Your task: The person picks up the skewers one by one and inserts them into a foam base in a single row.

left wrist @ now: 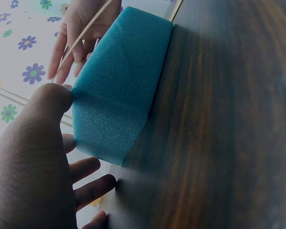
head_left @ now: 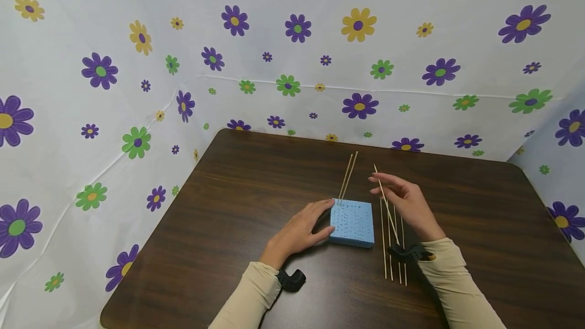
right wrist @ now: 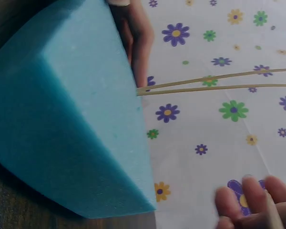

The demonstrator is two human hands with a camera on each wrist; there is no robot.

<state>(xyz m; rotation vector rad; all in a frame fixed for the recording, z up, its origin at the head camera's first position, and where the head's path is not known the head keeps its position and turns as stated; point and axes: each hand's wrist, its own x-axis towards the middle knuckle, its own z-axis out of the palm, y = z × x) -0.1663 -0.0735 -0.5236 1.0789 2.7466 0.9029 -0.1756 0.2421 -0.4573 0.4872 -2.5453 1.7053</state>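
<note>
A light blue foam block (head_left: 358, 235) with many small holes in its top lies on the table. Two thin wooden skewers (head_left: 349, 176) stand in it near its far left corner, leaning slightly right. My left hand (head_left: 294, 228) rests against the block's left side; its thumb and fingers touch the edge, the fingers fairly straight. Just right of the block, my right hand (head_left: 409, 204) pinches another wooden skewer (head_left: 388, 210) between thumb and fingers, held aslant above the table. In the right wrist view, that skewer's close end (right wrist: 272, 210) is blurred.
Several loose skewers (head_left: 383, 237) lie side by side on the table right of the block, partly under my right hand and wrist. The dark wooden table (head_left: 256, 182) meets a flower-print white cloth (head_left: 256, 105) at its back and left. Black wrist straps (head_left: 291, 281) sit on both arms.
</note>
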